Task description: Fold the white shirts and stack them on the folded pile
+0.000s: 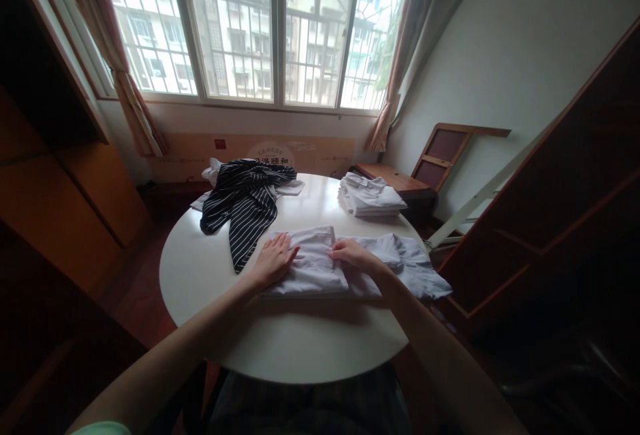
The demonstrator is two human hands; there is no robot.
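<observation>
A pale white shirt lies partly folded on the round white table in front of me. My left hand rests flat on its left end, fingers stretched out and together. My right hand lies on the shirt's middle fold, its fingers curled down onto the cloth, though whether they pinch it I cannot tell. The shirt's right part spreads unfolded toward the table's right edge.
A dark striped garment lies crumpled at the table's far left, over some white cloth. A folded stack of white shirts sits at the far right. Wooden cabinets stand on both sides, a window behind.
</observation>
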